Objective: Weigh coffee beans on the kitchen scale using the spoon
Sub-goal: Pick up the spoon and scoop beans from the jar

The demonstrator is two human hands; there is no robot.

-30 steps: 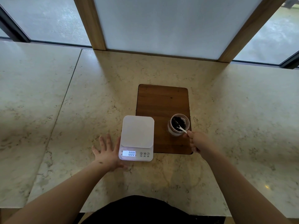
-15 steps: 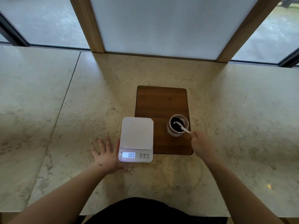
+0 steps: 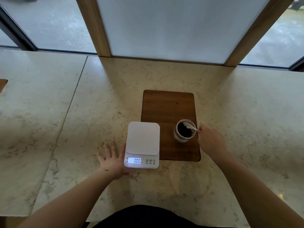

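Note:
A white kitchen scale [image 3: 142,142] stands on the marble counter, its lit display reading 0.00 and its platform bare. To its right, a glass jar [image 3: 185,131] of dark coffee beans stands on a brown wooden board [image 3: 166,106]. My right hand [image 3: 209,139] pinches the handle of a small white spoon [image 3: 190,126] whose bowl lies over the beans inside the jar. My left hand [image 3: 111,159] lies flat on the counter, fingers spread, against the scale's left side.
The beige marble counter [image 3: 82,112] runs to a window wall with wooden posts [image 3: 93,27] at the back. A seam crosses the counter on the left. A brown corner of another board [image 3: 2,84] shows at the far left edge.
The spoon's bowl has shifted inside the jar, from dipped among the beans to lying near the far rim. My right hand moved slightly right. The left hand stays flat.

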